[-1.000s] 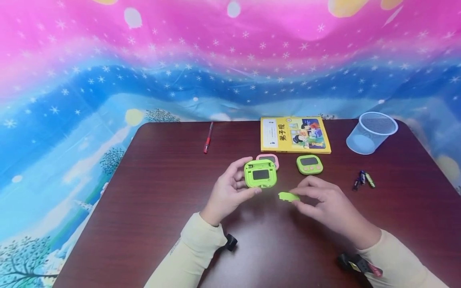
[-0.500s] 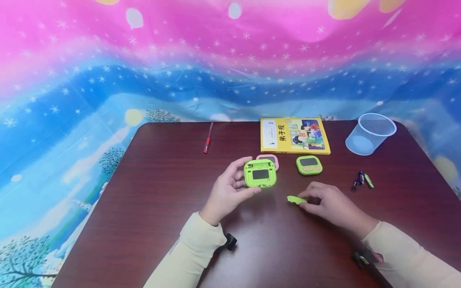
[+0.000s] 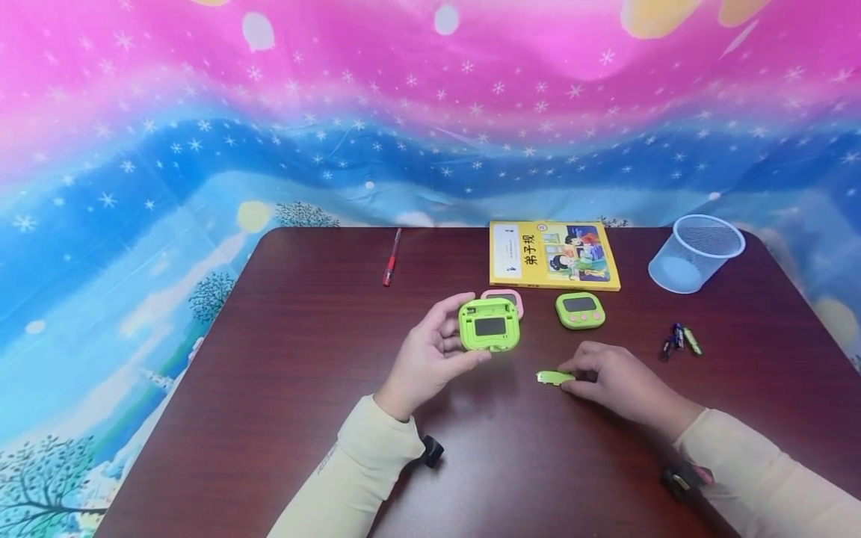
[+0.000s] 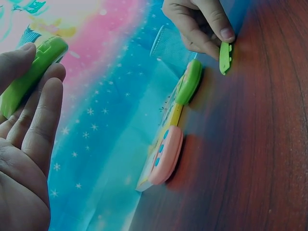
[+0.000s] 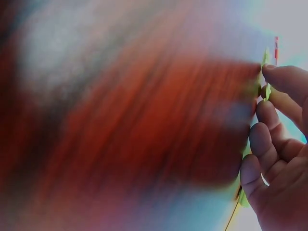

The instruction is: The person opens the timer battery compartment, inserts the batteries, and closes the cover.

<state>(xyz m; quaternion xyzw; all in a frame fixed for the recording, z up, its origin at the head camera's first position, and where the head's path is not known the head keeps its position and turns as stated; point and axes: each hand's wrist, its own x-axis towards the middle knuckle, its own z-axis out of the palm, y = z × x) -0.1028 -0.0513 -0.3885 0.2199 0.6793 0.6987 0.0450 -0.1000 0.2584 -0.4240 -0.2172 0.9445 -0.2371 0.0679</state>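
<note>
My left hand holds up a green kitchen timer between thumb and fingers. Its back faces the head camera, with the battery compartment uncovered along the top. Lower and to the right, my right hand pinches the small green battery cover between thumb and fingertips. In the left wrist view that cover appears close over the table, its small tabs showing along one edge. Behind the held timer lies a pink timer, partly hidden by it. A second green timer rests screen up beyond my right hand.
Several small batteries lie at the right of the dark wooden table. A yellow book and a light-blue mesh pen holder stand toward the back edge. A red pen lies farther left.
My right hand has moved slightly right and down with the battery cover, away from the held timer. My left hand keeps the timer nearly still.
</note>
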